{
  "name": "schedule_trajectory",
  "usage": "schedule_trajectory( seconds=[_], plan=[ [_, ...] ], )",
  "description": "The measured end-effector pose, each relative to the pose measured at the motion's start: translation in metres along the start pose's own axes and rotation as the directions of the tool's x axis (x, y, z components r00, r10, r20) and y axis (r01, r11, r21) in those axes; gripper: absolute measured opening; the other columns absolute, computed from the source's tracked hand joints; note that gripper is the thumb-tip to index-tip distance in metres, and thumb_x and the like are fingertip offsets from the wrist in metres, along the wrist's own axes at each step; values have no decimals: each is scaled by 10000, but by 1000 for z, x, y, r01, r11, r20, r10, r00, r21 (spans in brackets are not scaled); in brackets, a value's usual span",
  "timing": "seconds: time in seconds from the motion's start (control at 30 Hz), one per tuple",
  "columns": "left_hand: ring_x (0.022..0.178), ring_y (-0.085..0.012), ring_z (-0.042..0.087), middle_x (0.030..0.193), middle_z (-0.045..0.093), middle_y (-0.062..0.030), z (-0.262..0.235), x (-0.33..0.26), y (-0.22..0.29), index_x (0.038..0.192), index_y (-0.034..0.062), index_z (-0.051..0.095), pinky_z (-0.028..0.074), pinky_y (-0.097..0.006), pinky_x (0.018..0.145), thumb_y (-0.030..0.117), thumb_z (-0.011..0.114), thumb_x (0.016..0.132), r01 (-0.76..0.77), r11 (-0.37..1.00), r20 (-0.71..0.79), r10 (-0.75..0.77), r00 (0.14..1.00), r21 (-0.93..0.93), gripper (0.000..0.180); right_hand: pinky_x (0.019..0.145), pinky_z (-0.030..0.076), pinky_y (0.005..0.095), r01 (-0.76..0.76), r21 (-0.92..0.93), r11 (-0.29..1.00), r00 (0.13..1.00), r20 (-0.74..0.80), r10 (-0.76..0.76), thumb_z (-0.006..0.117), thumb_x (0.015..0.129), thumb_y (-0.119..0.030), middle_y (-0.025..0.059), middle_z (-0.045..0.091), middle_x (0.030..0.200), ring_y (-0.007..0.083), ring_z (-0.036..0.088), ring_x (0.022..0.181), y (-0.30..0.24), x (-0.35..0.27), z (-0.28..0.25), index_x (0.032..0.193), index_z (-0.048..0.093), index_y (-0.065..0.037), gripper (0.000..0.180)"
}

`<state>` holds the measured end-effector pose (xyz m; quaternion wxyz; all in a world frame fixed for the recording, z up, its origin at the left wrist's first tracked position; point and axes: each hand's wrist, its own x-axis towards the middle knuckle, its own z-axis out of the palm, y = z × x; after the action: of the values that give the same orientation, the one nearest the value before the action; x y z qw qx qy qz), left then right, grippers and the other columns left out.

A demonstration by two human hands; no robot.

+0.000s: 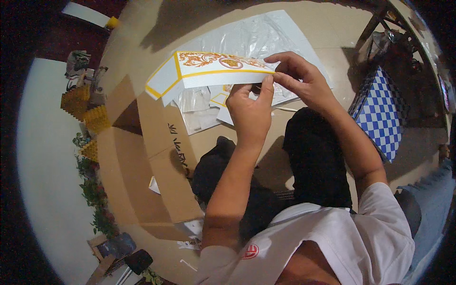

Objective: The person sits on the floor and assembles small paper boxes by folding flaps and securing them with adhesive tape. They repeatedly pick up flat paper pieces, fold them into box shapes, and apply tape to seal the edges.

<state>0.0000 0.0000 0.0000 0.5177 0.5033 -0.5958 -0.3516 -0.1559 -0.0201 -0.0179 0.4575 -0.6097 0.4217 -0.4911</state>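
A long white card strip [209,71] with yellow borders and an orange scroll pattern is held up over my knees. It is creased near its left part, where a yellow-edged panel angles down. My left hand [249,111] grips the lower edge near the right end, thumb pointing up, its other fingers partly behind the card. My right hand [304,83] pinches the card's right end between thumb and fingers. Below lie further white pieces with yellow edging [219,99], partly covered by my hands and the card.
On the tiled floor ahead lies a white board [297,40] with crumpled clear plastic [247,40] on it. An open cardboard box [164,137] stands left of my legs. A blue-and-white checkered item [380,111] is at the right, and leafy plants [95,192] line the far left.
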Motion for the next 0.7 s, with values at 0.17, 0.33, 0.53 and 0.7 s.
schedule_trajectory(
  seconds=[0.17, 0.33, 0.53, 0.7],
  plan=[
    [804, -122, 619, 896, 685, -88, -4, 5, -4, 988, -49, 675, 494, -266, 718, 145, 669, 876, 74, 974, 73, -60, 996, -215, 224, 706, 431, 230, 107, -92, 990, 988, -101, -117, 675, 868, -180, 7, 613, 821, 84, 541, 767, -1, -4, 6, 1124, 631, -77, 279],
    [886, -155, 641, 1009, 668, -94, -14, 12, -7, 1102, -20, 618, 516, -309, 814, 100, 660, 870, 337, 764, 302, -194, 933, -550, 264, 788, 450, 258, 14, -198, 980, 990, -135, -41, 755, 769, -304, 36, 524, 1237, 135, 505, 1064, -1, -4, -1, 1170, 610, -90, 477],
    [947, -141, 619, 1030, 669, -77, -31, 12, -1, 1112, -26, 618, 475, -295, 871, 89, 665, 842, 478, 632, 562, -80, 823, -610, 297, 1024, 391, 397, 81, 90, 993, 991, 103, -90, 598, 847, -533, 90, 472, 1363, 232, 421, 1272, -3, -3, -12, 1335, 468, -84, 676],
    [852, -193, 645, 932, 685, -110, -41, -2, 18, 1023, -3, 659, 503, -348, 755, 140, 641, 793, 164, 979, 705, -201, 681, 121, 272, 1054, 324, 505, -25, 120, 992, 993, 120, 11, 477, 807, -738, 148, 320, 1473, 322, 327, 1340, -42, 1, -16, 1443, 337, -148, 878]
  ],
)
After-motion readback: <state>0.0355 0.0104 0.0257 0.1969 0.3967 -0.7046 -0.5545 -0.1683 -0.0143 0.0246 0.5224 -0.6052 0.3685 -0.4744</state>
